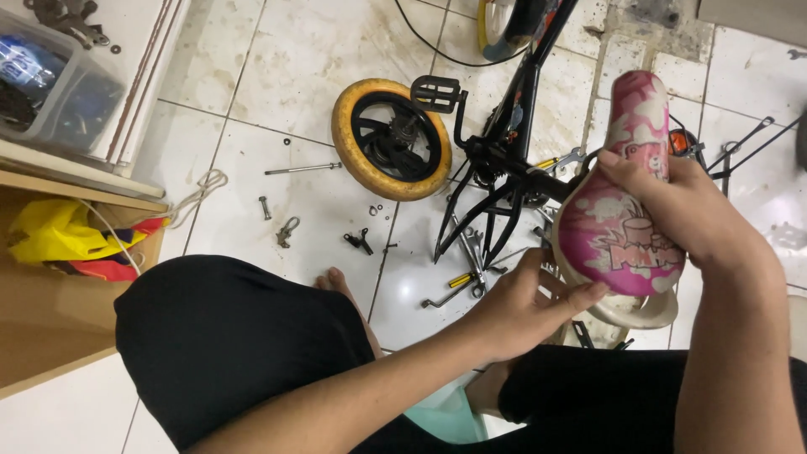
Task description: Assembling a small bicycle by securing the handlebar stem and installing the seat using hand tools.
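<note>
Pink saddle (622,210) (both hands gripping) — long axis upright, nose up.

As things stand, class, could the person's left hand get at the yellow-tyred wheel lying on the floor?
Probably not at once: the left hand is busy under the pink bicycle saddle, which both hands hold. The wheel lies apart on the tiles, beyond the knee, with small parts between; nothing else blocks it.
</note>
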